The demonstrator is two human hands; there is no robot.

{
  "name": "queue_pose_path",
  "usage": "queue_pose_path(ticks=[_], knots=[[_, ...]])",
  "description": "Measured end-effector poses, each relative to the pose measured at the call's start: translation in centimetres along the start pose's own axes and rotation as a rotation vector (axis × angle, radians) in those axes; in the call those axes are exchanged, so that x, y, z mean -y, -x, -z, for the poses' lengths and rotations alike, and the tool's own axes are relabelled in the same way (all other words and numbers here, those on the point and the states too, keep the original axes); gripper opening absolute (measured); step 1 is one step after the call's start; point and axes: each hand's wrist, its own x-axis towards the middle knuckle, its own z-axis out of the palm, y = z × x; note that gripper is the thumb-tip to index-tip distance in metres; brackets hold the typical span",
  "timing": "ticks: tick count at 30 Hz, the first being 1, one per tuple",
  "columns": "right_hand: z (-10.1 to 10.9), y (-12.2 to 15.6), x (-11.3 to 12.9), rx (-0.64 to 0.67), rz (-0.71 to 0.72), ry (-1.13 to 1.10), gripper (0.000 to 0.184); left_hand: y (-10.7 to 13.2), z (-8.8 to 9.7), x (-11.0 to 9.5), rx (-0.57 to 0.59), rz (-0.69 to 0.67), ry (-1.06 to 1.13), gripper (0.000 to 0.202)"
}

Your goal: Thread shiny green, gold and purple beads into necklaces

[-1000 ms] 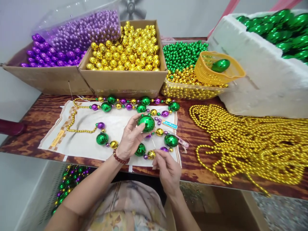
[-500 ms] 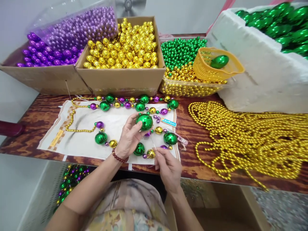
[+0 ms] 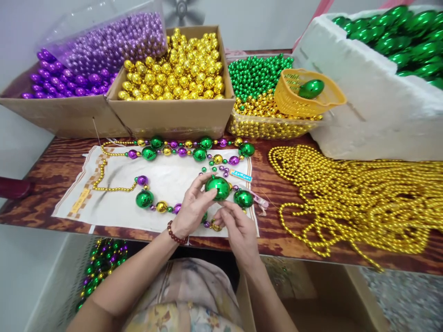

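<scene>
Wood-grained table [image 3: 43, 182], reddish brown with dark streaks. Beyond the table, a pale grey wall [image 3: 252, 25], with a grey bladed fan [image 3: 182, 8] showing against it. Below the table's right end, a speckled grey floor [image 3: 404, 299].

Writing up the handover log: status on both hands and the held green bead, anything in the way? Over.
Left hand gripping large green bead. Right hand close beside it, hold unclear. Loose purple beads just beyond, on towel, not between hands.

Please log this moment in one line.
left hand: holds large, glossy, round green bead | right hand: near its lower side, grip unclear | below: white rectangular cloth
</scene>
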Motion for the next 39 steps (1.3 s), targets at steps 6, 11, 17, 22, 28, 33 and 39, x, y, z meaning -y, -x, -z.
queue_pose_path(ticks=[6,11,17,22,28,33,39], knots=[[0.7,0.0,0.0,-0.048,-0.131,-0.159,0.019,0.2,0.1,0.8,0.031,-0.068,-0.125,0.043],[1.0,-0.6,-0.5,-0.123,-0.172,-0.25,0.022,0.7,0.1,0.8,0.211,-0.108,-0.407,0.054],[2.6,-0.8,-0.9,-0.261,-0.15,-0.283,0.016,-2.2,4.1,-3.2,0.063,-0.226,-0.672,0.031],[3.8,-0.6,-1.1,-0.323,-0.085,-0.265,0.015,-4.5,7.3,-3.4,0.29,-0.087,-1.401,0.012],[4.1,-0.1,-1.7,-0.34,-0.086,-0.231,0.015,-5.4,7.7,-1.3,0.559,-0.072,-1.739,0.016],[4.6,0.0,-1.7,-0.289,-0.085,-0.25,0.015,-5.7,7.9,-1.1,0.569,-0.102,-1.769,0.015],[4.8,-0.6,0.9,-0.31,-0.035,-0.32,0.017,-5.7,8.3,-2.0,0.309,-0.127,-1.601,0.015]])
